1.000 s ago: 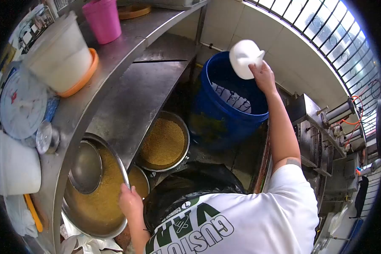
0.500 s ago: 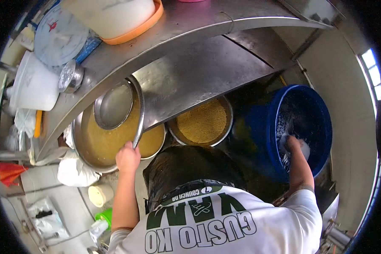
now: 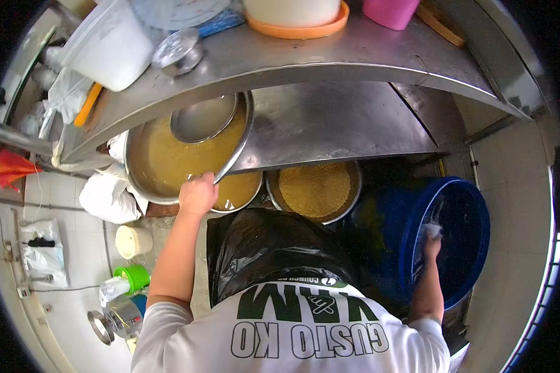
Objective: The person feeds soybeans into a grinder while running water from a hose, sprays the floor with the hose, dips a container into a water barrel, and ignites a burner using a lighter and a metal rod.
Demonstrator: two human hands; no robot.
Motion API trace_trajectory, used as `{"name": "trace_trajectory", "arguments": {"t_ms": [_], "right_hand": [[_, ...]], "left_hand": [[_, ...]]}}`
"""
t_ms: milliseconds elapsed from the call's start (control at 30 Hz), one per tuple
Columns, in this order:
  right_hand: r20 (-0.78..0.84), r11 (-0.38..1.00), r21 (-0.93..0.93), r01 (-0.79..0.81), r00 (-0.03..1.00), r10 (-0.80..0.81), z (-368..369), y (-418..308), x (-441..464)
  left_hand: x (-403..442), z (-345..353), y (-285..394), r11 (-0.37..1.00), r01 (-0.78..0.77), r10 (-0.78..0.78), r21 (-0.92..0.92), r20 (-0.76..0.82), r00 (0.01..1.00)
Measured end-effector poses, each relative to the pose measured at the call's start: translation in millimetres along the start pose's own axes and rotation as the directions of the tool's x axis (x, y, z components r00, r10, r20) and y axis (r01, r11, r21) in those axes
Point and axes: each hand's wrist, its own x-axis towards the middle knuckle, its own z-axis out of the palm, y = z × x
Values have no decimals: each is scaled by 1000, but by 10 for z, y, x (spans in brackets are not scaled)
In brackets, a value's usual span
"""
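My left hand (image 3: 198, 194) is closed around the near rim of a large metal basin (image 3: 247, 132) that contains yellowish cloudy liquid. A smaller round metal bowl (image 3: 197, 141) sits inside that basin, partly under the shelf edge. My right hand (image 3: 433, 244) reaches into a big blue barrel (image 3: 382, 217), fingers curled at a whitish, blurred shape (image 3: 432, 229) that I cannot make out. Between the hands, a metal pot (image 3: 358, 180) holds yellow grains (image 3: 314, 189). Another basin (image 3: 256, 196) with yellowish liquid shows partly beneath the held one.
A steel shelf (image 3: 330, 55) crosses above the basins, bearing a white tub (image 3: 109, 46), a metal bowl (image 3: 182, 53), an orange-rimmed container (image 3: 298, 28) and a pink container (image 3: 392, 11). At left are a white sack (image 3: 111, 199), a cream bucket (image 3: 132, 241) and a green container (image 3: 134, 276).
The view has shifted, so the shelf and basins appear farther right. My right hand has moved within the barrel, and the white shape beside it looks smaller. My left hand keeps the rim.
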Motion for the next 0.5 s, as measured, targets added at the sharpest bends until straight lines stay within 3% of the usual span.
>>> {"name": "trace_trajectory", "arguments": {"t_ms": [67, 167, 233, 267, 300, 367, 433, 500], "right_hand": [[-258, 995, 96, 9, 966, 17, -127, 31, 3], [-369, 966, 258, -13, 923, 111, -656, -187, -141], [-399, 948, 317, -29, 903, 161, -1180, -718, -484], [-496, 961, 268, 67, 865, 78, -1344, -874, -620], [-426, 917, 394, 54, 895, 130, -1549, -1094, -800], [-625, 902, 292, 318, 777, -72, -1785, -1291, -953], [-594, 873, 334, 355, 799, -98, -2110, -1559, -1185], [-643, 916, 200, 347, 752, -144, -2461, -2023, -1549]], "left_hand": [[5, -3, -126, 1000, -2, 1, 14, 15, 1000], [45, 46, -409, 998, -47, 46, 30, 36, 998], [107, 89, -606, 990, -128, 129, 54, -15, 992], [134, 77, -661, 991, -102, 99, 89, 33, 995], [155, 58, -718, 990, -111, 108, 83, 33, 994], [158, 27, -854, 988, -135, 134, 76, 17, 991], [165, 55, -1059, 987, -148, 148, 66, 4, 989], [202, 121, -1307, 974, -221, 222, 55, -30, 975]]}}
